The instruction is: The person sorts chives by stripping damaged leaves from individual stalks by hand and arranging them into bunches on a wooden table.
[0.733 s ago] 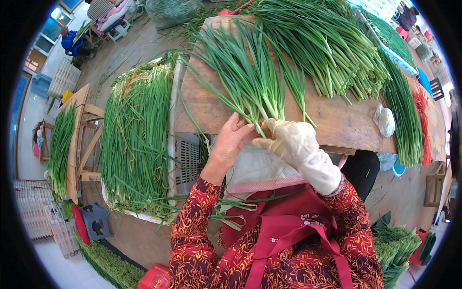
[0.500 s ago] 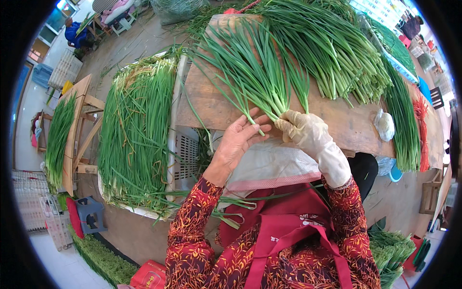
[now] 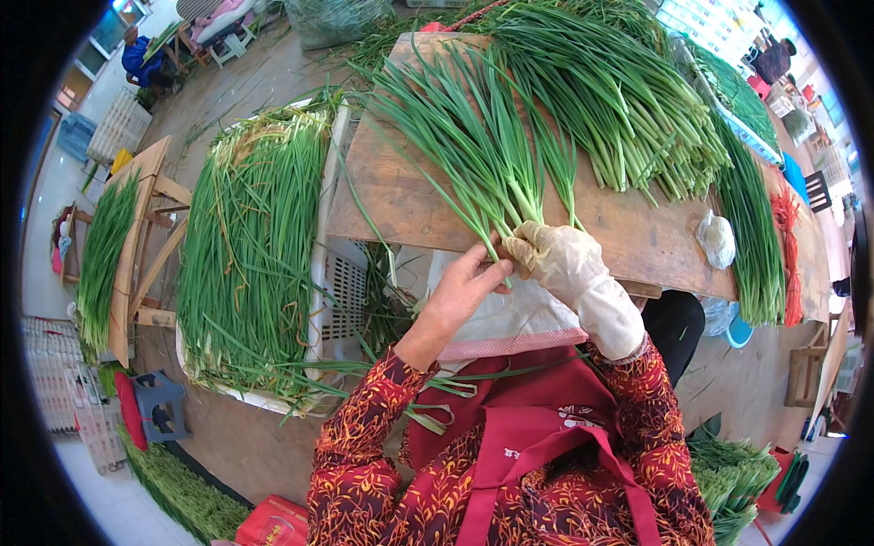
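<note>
My gloved right hand is closed round the white stem ends of a small bunch of garlic chives, whose leaves fan out over the wooden table. Close against it, my bare left hand pinches the stem of a single chive stalk between thumb and fingers. A separate stalk lies on the board just right of the bunch. Behind and to the right, a big pile of chives rests with its stem ends toward me. The palm of the right glove is hidden.
At my left stands a white crate heaped with long chives. Red ties, a chive bundle and a small white plastic-wrapped lump lie on the table's right. A blue stool is lower left; a person sits far left.
My left hand has come in closer to the right hand, bringing its stalk against the bunch. The view has shifted slightly; the right hand keeps its hold.
</note>
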`<state>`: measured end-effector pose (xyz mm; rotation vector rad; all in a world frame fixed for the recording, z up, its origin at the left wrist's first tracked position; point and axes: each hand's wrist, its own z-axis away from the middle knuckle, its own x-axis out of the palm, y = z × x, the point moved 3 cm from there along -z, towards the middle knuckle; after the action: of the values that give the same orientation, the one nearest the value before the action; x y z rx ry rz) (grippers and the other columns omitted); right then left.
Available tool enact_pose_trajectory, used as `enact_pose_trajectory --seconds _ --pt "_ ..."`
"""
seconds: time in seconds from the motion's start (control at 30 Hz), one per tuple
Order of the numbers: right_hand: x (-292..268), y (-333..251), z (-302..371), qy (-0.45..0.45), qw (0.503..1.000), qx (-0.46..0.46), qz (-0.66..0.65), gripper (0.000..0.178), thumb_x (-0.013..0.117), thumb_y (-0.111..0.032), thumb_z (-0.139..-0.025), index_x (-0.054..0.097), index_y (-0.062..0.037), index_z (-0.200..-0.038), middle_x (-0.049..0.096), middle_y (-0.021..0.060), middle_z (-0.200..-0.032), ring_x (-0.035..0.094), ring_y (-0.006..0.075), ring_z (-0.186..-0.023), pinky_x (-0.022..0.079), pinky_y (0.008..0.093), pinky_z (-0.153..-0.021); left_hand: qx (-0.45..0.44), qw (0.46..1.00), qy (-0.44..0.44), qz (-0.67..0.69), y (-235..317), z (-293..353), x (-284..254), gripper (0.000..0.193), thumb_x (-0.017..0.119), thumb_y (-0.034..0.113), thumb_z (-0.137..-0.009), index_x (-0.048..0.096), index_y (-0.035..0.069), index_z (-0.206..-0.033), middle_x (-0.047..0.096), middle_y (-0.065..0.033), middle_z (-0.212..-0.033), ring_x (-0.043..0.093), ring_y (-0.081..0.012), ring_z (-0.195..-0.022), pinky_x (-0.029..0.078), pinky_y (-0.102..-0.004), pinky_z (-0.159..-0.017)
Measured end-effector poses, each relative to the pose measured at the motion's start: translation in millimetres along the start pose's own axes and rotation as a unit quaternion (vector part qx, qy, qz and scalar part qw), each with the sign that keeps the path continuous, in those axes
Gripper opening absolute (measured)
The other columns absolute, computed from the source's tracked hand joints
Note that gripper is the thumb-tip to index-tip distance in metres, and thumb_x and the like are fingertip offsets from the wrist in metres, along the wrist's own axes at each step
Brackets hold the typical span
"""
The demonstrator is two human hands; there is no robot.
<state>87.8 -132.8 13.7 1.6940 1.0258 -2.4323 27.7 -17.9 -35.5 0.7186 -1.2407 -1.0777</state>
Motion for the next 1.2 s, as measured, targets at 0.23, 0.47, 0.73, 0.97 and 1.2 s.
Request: enact_pose_trajectory --seconds 0.23,0.47,0.73,0.97,1.2 --pt "-3 -5 8 0.055 0.998 0.010 -0.008 0.024 0.050 -0.030 -0.080 0.057 -0.0078 -0.086 0.058 0.0104 -0.063 0.057 0.0256 -0.062 0.043 0.0334 -0.057 -0.037 0.997 0.004 0.068 5 4 1 0.040 0.040 0.021 -0.087 0.035 -0.004 -0.118 0.049 -0.0093 -0.108 0.050 -0.0174 -0.095 0.042 -0.0319 -0.081" --pt "2 -4 14 0.018 0.998 0.032 -0.054 0.030 0.044 -0.036 -0.081 0.054 -0.0082 -0.085 0.058 0.0156 -0.070 0.056 0.0322 -0.069 0.043 0.0392 -0.061 0.004 0.980 0.032 0.195 1 0 -2 0.039 0.038 0.025 -0.087 0.038 -0.002 -0.116 0.049 -0.0105 -0.110 0.049 -0.0182 -0.097 0.040 -0.0322 -0.086" --pt "9 -15 20 0.053 0.997 -0.049 -0.004 0.027 0.050 -0.033 -0.079 0.057 -0.0073 -0.084 0.057 0.0098 -0.061 0.057 0.0267 -0.061 0.044 0.0333 -0.055 -0.033 0.967 0.019 0.253 2 -6 4 0.034 0.044 0.021 -0.086 0.043 -0.001 -0.111 0.052 -0.0104 -0.106 0.053 -0.0172 -0.093 0.044 -0.0306 -0.082" --pt "-20 18 10 0.085 0.987 0.031 -0.130 0.032 0.050 -0.039 -0.078 0.058 -0.0087 -0.088 0.061 0.0083 -0.073 0.059 0.0228 -0.072 0.045 0.0312 -0.064 -0.014 0.969 0.008 0.248 -1 -10 5 0.029 0.043 0.017 -0.086 0.044 -0.003 -0.107 0.052 -0.0127 -0.104 0.053 -0.0209 -0.093 0.045 -0.0370 -0.081" --pt "3 20 6 0.036 0.986 0.038 -0.159 0.028 0.052 -0.036 -0.078 0.059 -0.0097 -0.086 0.060 0.0088 -0.069 0.058 0.0251 -0.067 0.043 0.0337 -0.060 -0.004 0.971 0.041 0.236 -7 -8 1 0.029 0.048 0.020 -0.084 0.046 0.000 -0.105 0.054 -0.0091 -0.099 0.055 -0.0170 -0.086 0.047 -0.0337 -0.076"
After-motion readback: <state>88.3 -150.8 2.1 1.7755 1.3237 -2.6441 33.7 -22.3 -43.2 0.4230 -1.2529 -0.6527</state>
